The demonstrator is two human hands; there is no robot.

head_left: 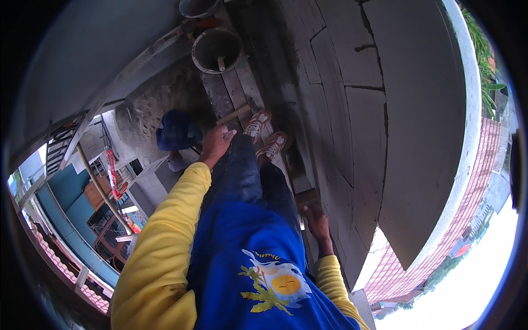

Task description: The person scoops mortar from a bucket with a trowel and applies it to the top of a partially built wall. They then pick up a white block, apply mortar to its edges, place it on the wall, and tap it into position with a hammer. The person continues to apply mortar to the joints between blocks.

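My left hand (215,142) is closed around a tool with a wooden handle (235,114) that points up and to the right, just left of my shoes (264,135). I am standing on narrow grey planks (228,93) alongside a grey plastered wall (330,110). My right hand (318,219) hangs low by my hip, its fingers closed on a brown wooden piece (306,197) next to the wall. Both sleeves are yellow, and I wear a blue shirt and dark trousers.
On the planks ahead of my feet stands a grey bucket (216,49) with a handle sticking out of it, and a second bucket (197,6) stands beyond. Below on the left is a person in a blue hat (177,131). Buildings and a red-tiled roof (484,181) lie far below.
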